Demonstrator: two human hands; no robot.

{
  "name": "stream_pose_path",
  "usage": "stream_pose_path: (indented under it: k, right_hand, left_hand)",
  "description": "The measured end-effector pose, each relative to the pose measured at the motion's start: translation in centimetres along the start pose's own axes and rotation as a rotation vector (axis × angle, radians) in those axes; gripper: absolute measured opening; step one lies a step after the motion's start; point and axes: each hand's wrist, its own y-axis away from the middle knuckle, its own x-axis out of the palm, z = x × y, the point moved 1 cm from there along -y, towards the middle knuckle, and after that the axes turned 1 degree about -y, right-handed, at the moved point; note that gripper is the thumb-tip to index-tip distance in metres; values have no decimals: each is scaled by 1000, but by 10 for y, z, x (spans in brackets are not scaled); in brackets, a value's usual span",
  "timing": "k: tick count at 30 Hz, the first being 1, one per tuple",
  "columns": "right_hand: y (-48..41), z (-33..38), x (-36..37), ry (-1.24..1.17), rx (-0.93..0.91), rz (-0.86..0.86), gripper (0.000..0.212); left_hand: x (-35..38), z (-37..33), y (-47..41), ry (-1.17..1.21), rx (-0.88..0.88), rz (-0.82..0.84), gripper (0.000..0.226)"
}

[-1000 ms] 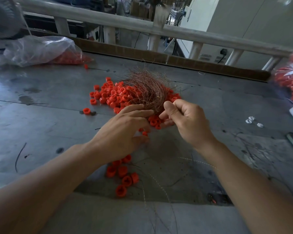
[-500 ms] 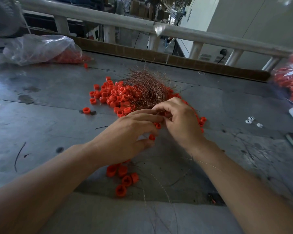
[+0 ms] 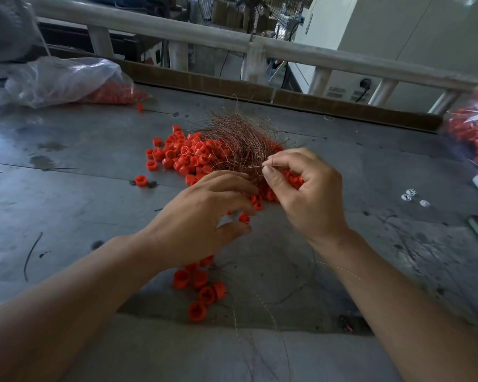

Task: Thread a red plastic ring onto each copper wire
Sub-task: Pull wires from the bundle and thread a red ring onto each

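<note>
A tangled bundle of thin copper wires (image 3: 236,139) lies on a heap of red plastic rings (image 3: 181,155) in the middle of the grey metal table (image 3: 67,205). My right hand (image 3: 306,194) pinches one copper wire (image 3: 255,167) between thumb and forefinger at the bundle's near edge. My left hand (image 3: 204,216) hovers just left of it, fingers curled around a single red ring (image 3: 244,218) near the thumb. Several more red rings (image 3: 202,288) lie under my left wrist, with thin wires trailing toward me.
A clear plastic bag (image 3: 64,78) with red rings lies at the back left, another bag of rings (image 3: 472,133) at the right edge. Small white pieces (image 3: 410,194) sit right of my hands. A cardboard strip (image 3: 287,97) and white railing (image 3: 204,37) bound the table's far side.
My right hand has lifted out of the ring heap and now pinches a single wire drawn from the bundle. My left hand has stayed close by with a ring at its fingers.
</note>
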Motion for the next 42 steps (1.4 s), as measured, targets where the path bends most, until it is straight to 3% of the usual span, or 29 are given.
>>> stream_pose_path:
  k: [13,25,30,37,39,42]
  right_hand:
    - [1,1,-7,-243,127,52,13]
    - [-3,7,-19,-452,152,-97,16]
    - [-3,3,-21,-344,155,-93,17]
    - [2,0,-13,-35,171,221,33]
    - [4,1,-11,-26,154,275,39]
    - [3,5,-9,-78,121,237,27]
  left_hand:
    - [2,0,1,-2,-72,24,20]
    - [2,1,2,-2,-81,47,20]
    - [3,1,1,-9,-85,59,20]
    - [4,0,0,-12,-74,56,19]
    - [5,0,0,-1,-63,57,19]
    - [5,-1,0,14,-49,68,19]
